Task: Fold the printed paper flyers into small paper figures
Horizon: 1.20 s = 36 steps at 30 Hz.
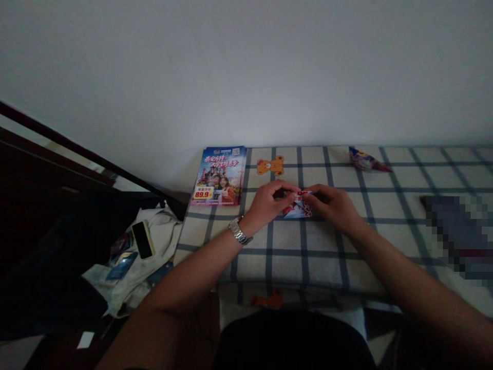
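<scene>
Both of my hands are together over the table, pinching a small, partly folded printed flyer (297,209) by its upper edge. My left hand (268,199), with a metal-band watch (239,231) on the wrist, grips the paper's left side between thumb and fingers. From the other side, my right hand (334,204) pinches it close to the left fingertips. The paper is red, white and blue; its lower part shows beneath my thumbs. Some of its folds are hidden by my fingers.
A stack of flyers (220,177) lies at the table's left end by the wall. A folded paper piece (367,161) rests at the back right. The checked tablecloth (319,267) covers the table. Left and lower, a phone (142,239) lies on a pale bag (164,226). A pixelated dark object (462,231) is far right.
</scene>
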### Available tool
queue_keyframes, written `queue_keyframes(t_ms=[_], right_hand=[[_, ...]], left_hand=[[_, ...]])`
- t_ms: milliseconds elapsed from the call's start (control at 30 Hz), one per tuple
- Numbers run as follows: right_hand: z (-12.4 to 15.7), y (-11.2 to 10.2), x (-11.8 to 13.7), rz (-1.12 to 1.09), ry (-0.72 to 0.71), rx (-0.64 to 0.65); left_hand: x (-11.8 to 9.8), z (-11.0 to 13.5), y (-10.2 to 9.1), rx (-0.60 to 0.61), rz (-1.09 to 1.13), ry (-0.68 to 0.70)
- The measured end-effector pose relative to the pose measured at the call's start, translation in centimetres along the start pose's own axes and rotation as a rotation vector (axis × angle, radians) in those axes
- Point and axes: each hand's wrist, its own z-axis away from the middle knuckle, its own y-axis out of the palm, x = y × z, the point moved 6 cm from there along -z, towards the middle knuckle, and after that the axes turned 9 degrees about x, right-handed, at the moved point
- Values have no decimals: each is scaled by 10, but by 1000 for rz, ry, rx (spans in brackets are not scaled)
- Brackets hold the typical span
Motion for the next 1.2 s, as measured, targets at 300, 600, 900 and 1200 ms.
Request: queue_keyframes(t_ms=[300,600,900,1200], right_hand=[[1,0,1,0,0,-6],[3,-8,-1,16,0,-116],[5,-12,-3,7,-10,-156],[5,-9,-3,50,0,-133]], left_hand=[[3,0,-1,-4,-9,26],[1,0,0,-32,121,32],[6,0,-3,-82,304,-13],[15,0,0,-91,416,-47]])
